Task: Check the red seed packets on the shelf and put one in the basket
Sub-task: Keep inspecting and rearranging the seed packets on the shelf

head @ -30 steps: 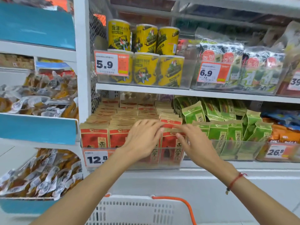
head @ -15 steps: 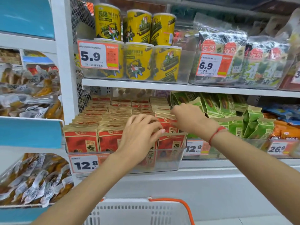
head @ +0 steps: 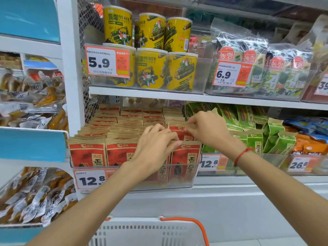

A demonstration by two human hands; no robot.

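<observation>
Both hands work in the clear plastic bin (head: 177, 181) of red-and-tan paper seed packets (head: 87, 153) on the lower white shelf (head: 230, 180). The left hand (head: 156, 144) rests on the packet tops at the bin's front, fingers bent, pressing them forward. The right hand (head: 205, 129), behind it, pinches the tan top edge of one raised red packet (head: 179, 133) in the bin's right-hand row. The white plastic basket (head: 147, 231) with orange handle sits below the bin. Green packets (head: 255, 141) stand right of the bin.
</observation>
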